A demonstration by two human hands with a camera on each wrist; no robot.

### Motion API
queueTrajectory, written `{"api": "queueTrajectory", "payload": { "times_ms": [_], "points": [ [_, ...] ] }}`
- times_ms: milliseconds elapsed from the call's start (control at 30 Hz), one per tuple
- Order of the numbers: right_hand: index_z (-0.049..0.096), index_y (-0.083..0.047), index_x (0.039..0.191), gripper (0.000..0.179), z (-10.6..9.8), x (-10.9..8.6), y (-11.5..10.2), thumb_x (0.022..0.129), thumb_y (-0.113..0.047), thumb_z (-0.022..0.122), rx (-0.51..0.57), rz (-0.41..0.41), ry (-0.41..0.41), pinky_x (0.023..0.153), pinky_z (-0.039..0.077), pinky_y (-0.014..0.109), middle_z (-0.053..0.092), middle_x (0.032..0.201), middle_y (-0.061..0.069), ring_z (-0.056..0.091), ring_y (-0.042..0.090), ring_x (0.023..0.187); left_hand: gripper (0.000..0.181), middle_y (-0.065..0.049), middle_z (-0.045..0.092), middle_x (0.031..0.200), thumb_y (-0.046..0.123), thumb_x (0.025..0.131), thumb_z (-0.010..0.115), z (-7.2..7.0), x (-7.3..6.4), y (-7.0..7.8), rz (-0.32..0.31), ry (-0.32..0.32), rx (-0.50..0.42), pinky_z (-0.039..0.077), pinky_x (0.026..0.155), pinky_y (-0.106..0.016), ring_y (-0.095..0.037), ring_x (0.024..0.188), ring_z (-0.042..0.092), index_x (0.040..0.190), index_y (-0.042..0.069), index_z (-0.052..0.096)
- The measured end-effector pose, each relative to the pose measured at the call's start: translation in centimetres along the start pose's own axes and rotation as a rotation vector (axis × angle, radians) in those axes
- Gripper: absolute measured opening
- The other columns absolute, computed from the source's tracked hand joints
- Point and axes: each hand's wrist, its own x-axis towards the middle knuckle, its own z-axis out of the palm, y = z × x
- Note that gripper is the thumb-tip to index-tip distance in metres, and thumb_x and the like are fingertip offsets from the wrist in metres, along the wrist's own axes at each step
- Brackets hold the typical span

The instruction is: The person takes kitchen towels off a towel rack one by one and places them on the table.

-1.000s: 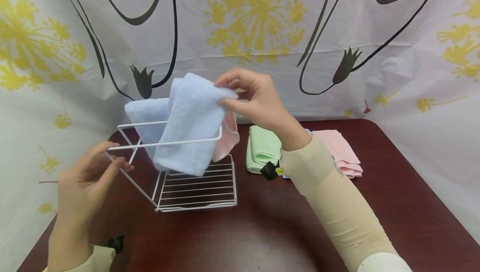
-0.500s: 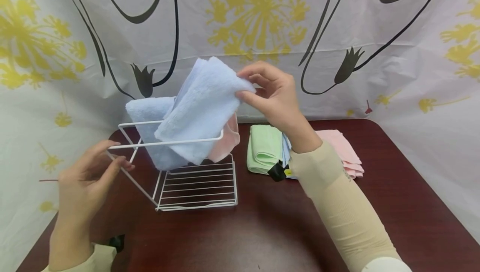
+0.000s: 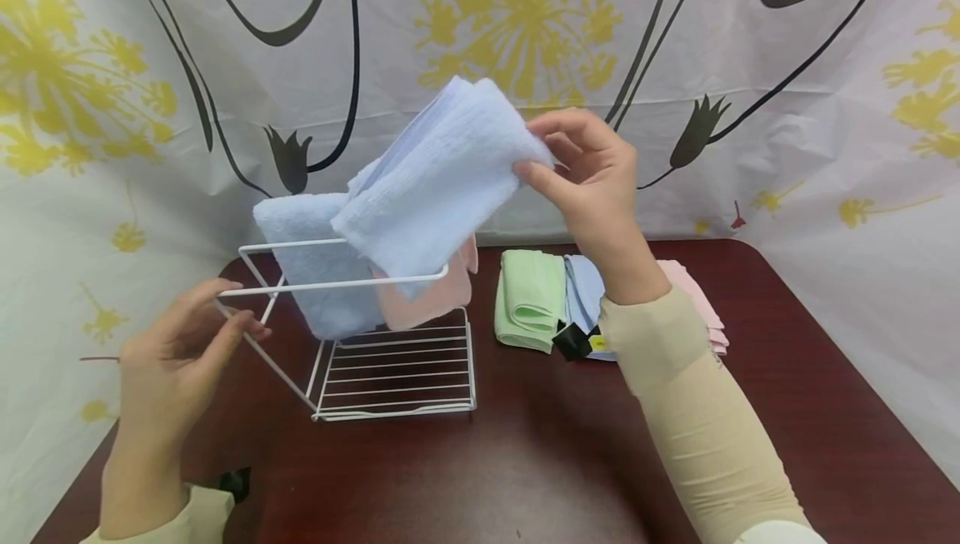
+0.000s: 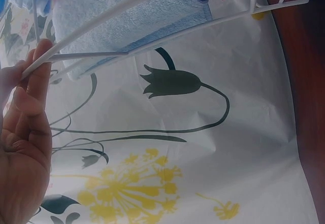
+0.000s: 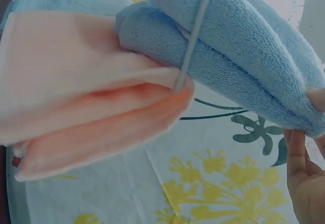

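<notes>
My left hand (image 3: 176,352) pinches the near left corner of a white wire rack (image 3: 330,286), whose lower grid sits low over the table. Up at the right of the rack, my right hand (image 3: 588,169) pinches one corner of a folded light blue towel (image 3: 442,177) between thumb and fingers. That towel slants, its lower end still overlapping the rack's upper rails in the head view. A second folded blue towel (image 3: 330,311) and a folded pink towel (image 3: 427,298) remain in the upper frame. In the right wrist view, a rack wire (image 5: 195,36) crosses in front of the held towel.
Right of the rack, a folded green towel (image 3: 528,298), a folded blue cloth (image 3: 583,281) and a folded pink cloth (image 3: 690,290) lie side by side on the dark red table (image 3: 480,477). A white flower-printed sheet (image 3: 787,94) stands behind.
My right hand has risen and moved right, drawing the blue towel partly up out of the rack. More of the pink towel shows behind it. My left hand stays on the rack.
</notes>
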Motion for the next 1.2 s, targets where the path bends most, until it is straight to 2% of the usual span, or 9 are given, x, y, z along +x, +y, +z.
{"api": "queueTrajectory", "payload": {
  "times_ms": [233, 500, 767, 967, 1200],
  "points": [
    [0.071, -0.007, 0.1, 0.034, -1.2, 0.2, -0.2, 0.077, 0.019, 0.069, 0.013, -0.039, 0.111, 0.074, 0.059, 0.028, 0.07, 0.102, 0.004, 0.071, 0.021, 0.085, 0.036, 0.015, 0.073, 0.086, -0.022, 0.08, 0.066, 0.2, 0.0, 0.0, 0.004, 0.01, -0.027, 0.053, 0.076, -0.007, 0.003, 0.075, 0.071, 0.115, -0.018, 0.06],
    [0.071, 0.001, 0.099, 0.032, -2.9, 0.3, -0.4, 0.074, 0.022, 0.066, 0.118, -0.036, 0.225, 0.079, 0.059, 0.031, 0.068, 0.098, 0.01, 0.066, 0.023, 0.089, 0.034, 0.014, 0.073, 0.086, -0.02, 0.081, 0.067, 0.3, 0.2, 0.1, 0.011, 0.011, -0.031, 0.053, 0.076, -0.008, 0.003, 0.075, 0.07, 0.114, -0.018, 0.061],
    [0.069, 0.003, 0.1, 0.032, -4.7, -0.1, -0.7, 0.076, 0.023, 0.063, 0.142, -0.036, 0.252, 0.078, 0.059, 0.031, 0.066, 0.098, 0.013, 0.066, 0.026, 0.092, 0.035, 0.017, 0.072, 0.087, -0.019, 0.08, 0.068, 0.4, 0.3, 0.2, 0.006, 0.009, 0.005, 0.053, 0.077, -0.007, 0.004, 0.076, 0.07, 0.114, -0.017, 0.061],
    [0.067, 0.007, 0.103, 0.031, -5.7, -0.7, -1.0, 0.077, 0.023, 0.062, 0.14, -0.054, 0.253, 0.079, 0.059, 0.031, 0.066, 0.1, 0.014, 0.065, 0.027, 0.093, 0.031, 0.014, 0.073, 0.085, -0.015, 0.083, 0.069, 0.4, 0.2, 0.3, 0.021, 0.014, -0.036, 0.053, 0.076, -0.007, 0.004, 0.075, 0.07, 0.113, -0.019, 0.061],
    [0.067, 0.01, 0.102, 0.031, -6.8, -1.3, -1.3, 0.075, 0.025, 0.063, 0.13, -0.037, 0.267, 0.076, 0.059, 0.03, 0.068, 0.099, 0.016, 0.066, 0.027, 0.089, 0.031, 0.012, 0.073, 0.085, -0.013, 0.084, 0.069, 0.5, 0.0, 0.3, 0.03, 0.015, -0.064, 0.053, 0.075, -0.007, 0.003, 0.075, 0.07, 0.113, -0.019, 0.06]
  ]
}}
